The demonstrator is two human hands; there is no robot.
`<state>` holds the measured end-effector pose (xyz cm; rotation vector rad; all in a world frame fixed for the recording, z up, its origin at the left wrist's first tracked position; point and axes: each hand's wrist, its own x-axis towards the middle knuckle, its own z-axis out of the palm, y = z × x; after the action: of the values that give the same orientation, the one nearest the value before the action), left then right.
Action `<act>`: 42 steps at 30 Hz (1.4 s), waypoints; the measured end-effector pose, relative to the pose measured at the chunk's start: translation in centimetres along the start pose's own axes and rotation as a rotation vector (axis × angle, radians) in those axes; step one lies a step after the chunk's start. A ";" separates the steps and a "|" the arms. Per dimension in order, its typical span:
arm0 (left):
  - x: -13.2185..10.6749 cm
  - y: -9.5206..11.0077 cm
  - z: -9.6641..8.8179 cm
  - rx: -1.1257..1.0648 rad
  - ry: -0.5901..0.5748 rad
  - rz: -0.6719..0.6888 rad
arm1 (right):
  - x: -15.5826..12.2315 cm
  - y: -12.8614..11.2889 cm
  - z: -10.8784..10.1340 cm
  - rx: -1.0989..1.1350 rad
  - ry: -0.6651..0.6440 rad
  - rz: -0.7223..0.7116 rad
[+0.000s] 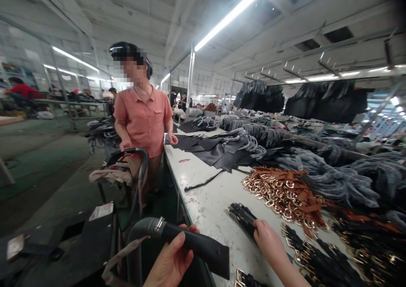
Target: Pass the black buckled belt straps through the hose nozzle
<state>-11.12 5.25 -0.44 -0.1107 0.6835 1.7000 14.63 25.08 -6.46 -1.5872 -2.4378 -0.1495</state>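
My left hand [173, 257] is wrapped round a black flat-ended nozzle [209, 249], which points to the right over the table's near edge. A ribbed grey hose [144, 227] joins it through a metal clamp. On the white table [218, 202], my right hand [266, 236] grips the near end of a bundle of black straps [241, 214] with metal ends. Right of that hand lie more black straps with gold buckles [314, 253]. Beyond them is a heap of brown straps with gold rings [282, 194].
A dark machine box [85, 236] stands at the lower left. Across the table's left corner, a person in a salmon shirt [142, 117] stands by a similar hose. Black sheets [212, 149] and grey wrapped cords [330, 172] cover the table's far side. Black pieces [326, 103] hang from a rack.
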 end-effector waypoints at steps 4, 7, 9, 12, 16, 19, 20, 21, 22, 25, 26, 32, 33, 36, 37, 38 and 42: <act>-0.5 0.5 -0.2 0.020 0.000 0.017 | -3.3 0.5 0.0 -0.022 0.041 -0.153; -1.0 0.8 -0.2 0.063 -0.032 0.045 | -6.1 0.6 -0.5 -0.078 -0.039 -0.234; -1.2 0.7 0.0 0.115 -0.057 0.091 | -7.2 0.6 -1.2 -0.059 -0.077 -0.237; -1.0 0.3 0.1 0.192 -0.053 0.146 | -7.2 0.2 -2.0 0.072 -0.118 -0.187; -0.4 -0.2 0.4 0.251 -0.051 0.171 | -5.9 -1.0 -1.8 0.268 -0.128 -0.145; 0.3 -0.5 0.9 0.272 -0.060 0.175 | -5.0 -1.9 -0.6 0.413 -0.154 -0.042; 0.6 -0.7 1.2 0.277 -0.059 0.181 | -4.8 -2.0 -0.2 0.445 -0.168 -0.016; 1.0 -1.1 1.5 0.284 -0.058 0.191 | -4.7 -2.0 0.2 0.465 -0.179 -0.002; 1.5 -1.6 1.8 0.291 -0.059 0.205 | -4.7 -2.0 0.6 0.478 -0.185 0.001; 3.4 -3.7 3.1 0.311 -0.060 0.247 | -4.9 -1.7 1.1 0.506 -0.178 -0.007; 4.0 -4.4 3.6 0.316 -0.059 0.250 | -4.9 -1.5 1.1 0.510 -0.171 -0.001; 6.2 -5.3 3.8 0.347 -0.048 0.224 | -5.0 -0.9 1.1 0.500 -0.158 0.031; 6.1 -5.1 3.5 0.347 -0.043 0.219 | -4.9 -0.9 1.2 0.494 -0.155 0.026; 5.8 -5.4 3.2 0.339 -0.037 0.211 | -4.9 -0.9 1.3 0.469 -0.146 0.021; 5.7 -5.9 3.3 0.337 -0.044 0.212 | -4.9 -0.9 1.3 0.463 -0.146 0.021; 5.7 -6.4 3.6 0.338 -0.055 0.213 | -4.9 -0.9 1.3 0.458 -0.147 0.023; 5.9 -8.0 4.7 0.378 -0.107 0.201 | -4.9 -1.2 1.0 0.444 -0.156 0.044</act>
<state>-3.90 13.35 -2.10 0.3220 0.9468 1.7216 15.35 20.44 -8.54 -1.4889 -2.3244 0.5052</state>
